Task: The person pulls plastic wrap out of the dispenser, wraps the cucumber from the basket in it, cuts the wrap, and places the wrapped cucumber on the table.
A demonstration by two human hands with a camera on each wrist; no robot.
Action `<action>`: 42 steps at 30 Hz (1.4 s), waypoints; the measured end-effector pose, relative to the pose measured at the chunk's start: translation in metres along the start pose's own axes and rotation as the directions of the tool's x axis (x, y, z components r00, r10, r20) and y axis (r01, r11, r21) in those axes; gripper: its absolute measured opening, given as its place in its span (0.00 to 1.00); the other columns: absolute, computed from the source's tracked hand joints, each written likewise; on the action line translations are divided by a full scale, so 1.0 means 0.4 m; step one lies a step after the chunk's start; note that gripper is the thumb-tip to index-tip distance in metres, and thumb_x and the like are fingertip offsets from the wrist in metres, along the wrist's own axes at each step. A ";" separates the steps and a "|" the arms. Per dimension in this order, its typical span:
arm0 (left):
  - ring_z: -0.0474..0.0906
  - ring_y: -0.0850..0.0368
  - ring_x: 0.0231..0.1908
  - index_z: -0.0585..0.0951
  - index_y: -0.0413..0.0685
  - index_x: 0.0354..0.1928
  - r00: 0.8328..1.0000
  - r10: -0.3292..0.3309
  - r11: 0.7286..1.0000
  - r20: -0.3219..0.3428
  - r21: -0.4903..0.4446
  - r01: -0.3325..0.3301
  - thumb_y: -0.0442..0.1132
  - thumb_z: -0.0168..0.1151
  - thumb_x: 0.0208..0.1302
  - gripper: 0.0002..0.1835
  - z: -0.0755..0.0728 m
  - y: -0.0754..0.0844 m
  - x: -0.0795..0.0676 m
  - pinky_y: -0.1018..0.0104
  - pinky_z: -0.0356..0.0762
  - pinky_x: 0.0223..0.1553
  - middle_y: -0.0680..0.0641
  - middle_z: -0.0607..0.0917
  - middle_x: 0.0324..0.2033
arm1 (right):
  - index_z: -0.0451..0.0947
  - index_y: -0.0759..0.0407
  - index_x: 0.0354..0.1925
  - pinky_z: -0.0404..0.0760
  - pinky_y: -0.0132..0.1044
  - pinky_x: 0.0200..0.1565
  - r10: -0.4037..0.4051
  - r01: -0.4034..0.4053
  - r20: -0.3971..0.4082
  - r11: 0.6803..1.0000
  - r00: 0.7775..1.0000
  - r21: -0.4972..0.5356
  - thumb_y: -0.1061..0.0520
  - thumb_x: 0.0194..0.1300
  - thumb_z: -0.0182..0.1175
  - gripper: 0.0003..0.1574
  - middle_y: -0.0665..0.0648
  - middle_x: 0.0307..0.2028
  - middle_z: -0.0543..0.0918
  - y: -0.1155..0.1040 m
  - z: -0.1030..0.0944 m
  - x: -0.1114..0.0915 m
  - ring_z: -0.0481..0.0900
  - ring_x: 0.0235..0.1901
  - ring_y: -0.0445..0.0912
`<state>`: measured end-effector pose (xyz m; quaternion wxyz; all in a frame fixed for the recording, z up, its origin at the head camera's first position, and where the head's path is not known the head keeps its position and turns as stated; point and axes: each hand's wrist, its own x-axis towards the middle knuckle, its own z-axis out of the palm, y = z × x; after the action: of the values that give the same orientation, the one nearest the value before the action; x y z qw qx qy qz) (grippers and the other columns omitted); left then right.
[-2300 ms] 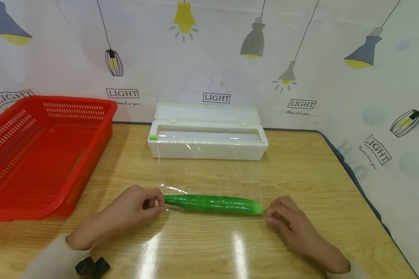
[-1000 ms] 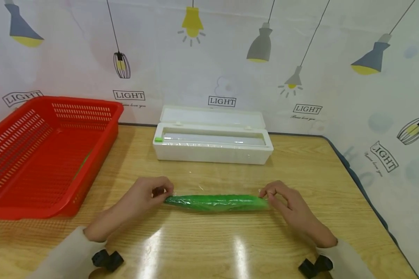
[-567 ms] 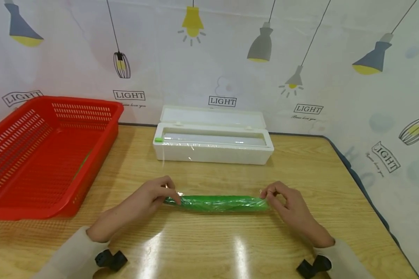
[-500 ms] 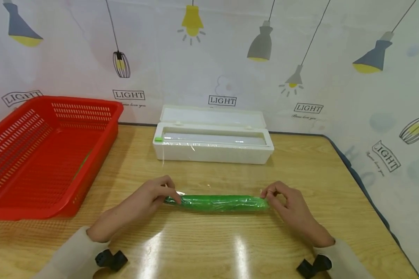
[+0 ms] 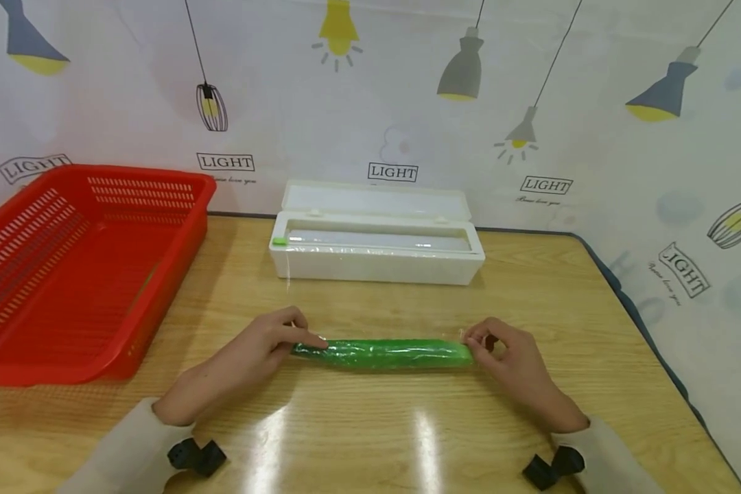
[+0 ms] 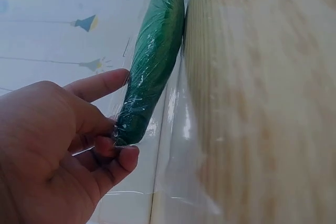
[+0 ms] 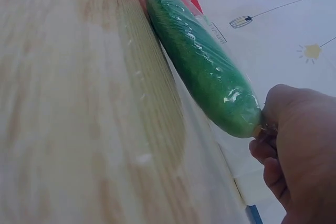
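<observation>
A long green cucumber (image 5: 383, 354) covered in clear cling film (image 7: 197, 43) lies crosswise in front of the person. At its dark, narrow end the left hand (image 5: 265, 346) pinches the tip and film, its index finger stretched along the top. The right hand (image 5: 512, 357) pinches the film at the paler end with thumb and fingers. In the left wrist view the film clings in creases around the cucumber (image 6: 152, 56). Behind stands a white cling film dispenser (image 5: 377, 267) with its lid raised, and film runs from it toward the cucumber.
A red plastic basket (image 5: 117, 336) with slotted walls stands at the left, with a green streak showing at its inner right side. The wooden table (image 5: 358, 439) meets a lamp-patterned wall covering (image 5: 346, 110) at the back and right.
Film that lay over the cucumber now wraps it more closely. The left index finger has moved onto the cucumber's top. The right hand has come in to the pale end.
</observation>
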<state>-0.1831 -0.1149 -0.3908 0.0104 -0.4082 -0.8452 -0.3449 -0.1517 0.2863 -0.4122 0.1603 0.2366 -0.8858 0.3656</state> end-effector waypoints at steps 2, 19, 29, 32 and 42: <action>0.69 0.61 0.35 0.87 0.53 0.45 1.000 -0.005 1.000 0.005 0.005 0.005 0.14 0.51 0.54 0.30 -0.001 0.002 0.000 0.69 0.71 0.34 0.55 0.73 0.35 | 0.78 0.52 0.34 0.71 0.33 0.26 0.013 -0.013 0.003 1.000 1.000 0.002 0.59 0.66 0.61 0.03 0.45 0.34 0.83 0.000 0.001 0.000 0.73 0.26 0.38; 0.71 0.61 0.34 0.87 0.50 0.46 0.992 -0.113 0.993 0.053 0.022 0.112 0.15 0.51 0.52 0.28 -0.006 0.008 0.006 0.70 0.73 0.33 0.55 0.75 0.35 | 0.83 0.59 0.40 0.74 0.24 0.39 -0.134 0.131 0.020 0.986 0.991 0.102 0.81 0.55 0.59 0.23 0.58 0.43 0.81 -0.001 -0.004 0.009 0.76 0.43 0.45; 0.76 0.59 0.36 0.87 0.48 0.37 0.990 -0.132 0.991 -0.045 0.019 0.133 0.17 0.58 0.55 0.19 -0.007 -0.003 0.000 0.68 0.76 0.35 0.56 0.79 0.34 | 0.79 0.51 0.49 0.78 0.38 0.35 -0.051 0.028 0.168 0.990 0.985 0.136 0.65 0.52 0.71 0.25 0.51 0.47 0.80 0.014 -0.017 0.003 0.75 0.35 0.42; 0.75 0.60 0.36 0.87 0.47 0.38 0.988 -0.149 0.989 -0.034 -0.007 0.148 0.16 0.56 0.56 0.20 -0.010 -0.006 0.001 0.68 0.76 0.35 0.56 0.79 0.34 | 0.78 0.51 0.49 0.78 0.38 0.35 -0.079 0.057 0.172 0.990 0.982 0.130 0.63 0.46 0.75 0.30 0.50 0.46 0.80 0.022 -0.017 0.002 0.75 0.35 0.42; 0.75 0.56 0.43 0.84 0.48 0.51 0.992 -0.104 0.993 0.074 0.060 0.099 0.22 0.57 0.58 0.22 -0.032 -0.036 -0.007 0.57 0.75 0.44 0.51 0.81 0.43 | 0.81 0.48 0.50 0.76 0.32 0.33 -0.027 0.026 0.130 1.000 0.991 0.009 0.60 0.48 0.74 0.28 0.43 0.41 0.80 0.023 -0.013 -0.002 0.74 0.32 0.38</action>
<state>-0.1947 -0.1306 -0.3902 -0.0282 -0.3772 -0.8741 -0.3049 -0.1555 0.2959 -0.4144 0.1064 0.2723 -0.8898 0.3504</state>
